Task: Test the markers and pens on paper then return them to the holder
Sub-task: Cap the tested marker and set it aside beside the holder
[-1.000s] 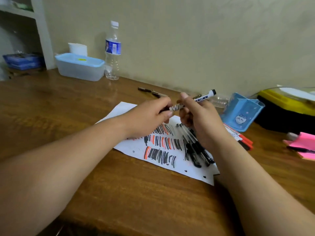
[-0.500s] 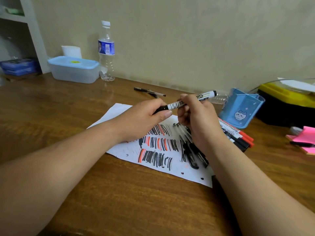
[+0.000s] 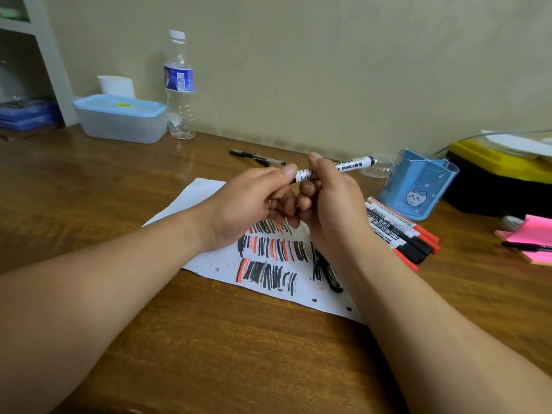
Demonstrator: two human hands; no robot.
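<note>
Soft, even indoor light leaves the wall [image 3: 328, 70] dull and the table [image 3: 209, 354] warm, with a faint shadow left of the bottle [image 3: 179, 82]. Wide-angle distortion stretches the lower edges, and fine detail is soft.

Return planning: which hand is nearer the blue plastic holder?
Right. Both hands grip the white whiteboard marker; the right hand is just left of the blue plastic holder, the left hand farther left.

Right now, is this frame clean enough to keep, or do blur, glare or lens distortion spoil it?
Head view, usable: light soft, even, no harsh glare, the bottle throwing a faint shadow on the wall; wide-angle stretch swells the forearms at the bottom and tilts the shelf post; detail slightly soft, though print on the marker in the left hand and right hand partly reads.
</note>
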